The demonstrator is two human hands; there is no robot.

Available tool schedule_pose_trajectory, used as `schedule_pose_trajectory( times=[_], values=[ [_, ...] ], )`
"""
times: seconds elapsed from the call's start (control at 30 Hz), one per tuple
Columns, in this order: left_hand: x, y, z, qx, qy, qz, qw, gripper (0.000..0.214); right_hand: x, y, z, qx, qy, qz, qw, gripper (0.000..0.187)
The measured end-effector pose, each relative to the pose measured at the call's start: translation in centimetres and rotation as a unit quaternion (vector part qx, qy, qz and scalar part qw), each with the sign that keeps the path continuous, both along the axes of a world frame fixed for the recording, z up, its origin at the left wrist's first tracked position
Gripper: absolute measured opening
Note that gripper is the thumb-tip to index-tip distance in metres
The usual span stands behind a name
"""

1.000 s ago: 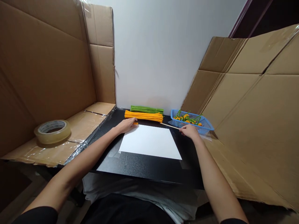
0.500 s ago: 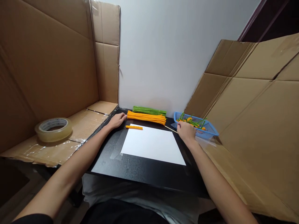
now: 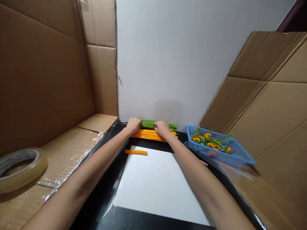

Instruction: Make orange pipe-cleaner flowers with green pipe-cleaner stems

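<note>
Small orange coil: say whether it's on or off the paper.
Mostly on: the coil lies on the paper, its left end past the edge.

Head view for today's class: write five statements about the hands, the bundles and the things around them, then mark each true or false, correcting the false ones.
1. The left hand is at one end of the green bundle. True.
2. The right hand is inside the blue basket. False: it is at the bundles.
3. The orange bundle lies nearer the white sheet than the green bundle does. True.
4. The orange coil lies wholly off the white sheet. False: it crosses the sheet's edge, partly on it.
5. The tape roll lies on cardboard. True.
</note>
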State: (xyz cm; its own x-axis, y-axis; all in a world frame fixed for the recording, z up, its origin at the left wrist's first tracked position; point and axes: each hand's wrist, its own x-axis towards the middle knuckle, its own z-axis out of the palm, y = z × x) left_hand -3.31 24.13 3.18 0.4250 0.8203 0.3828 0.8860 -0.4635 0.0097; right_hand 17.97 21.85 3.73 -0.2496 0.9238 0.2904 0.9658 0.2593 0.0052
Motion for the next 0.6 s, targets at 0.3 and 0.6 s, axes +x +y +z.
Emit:
schedule_pose_trajectory(
  times=[0.3,0.6],
  values=[
    [-0.9,1.7,0.7,-0.041,0.012,-0.038,0.998,0.018,0.7,2.3,-1.6,0.014,0.051,0.075,0.996,0.015],
    [-0.5,0.8,2.6,0.107,0.068,-0.114,0.985,0.021,0.4,2.5,-1.6,-0.007,0.049,0.087,0.995,0.018]
  ],
)
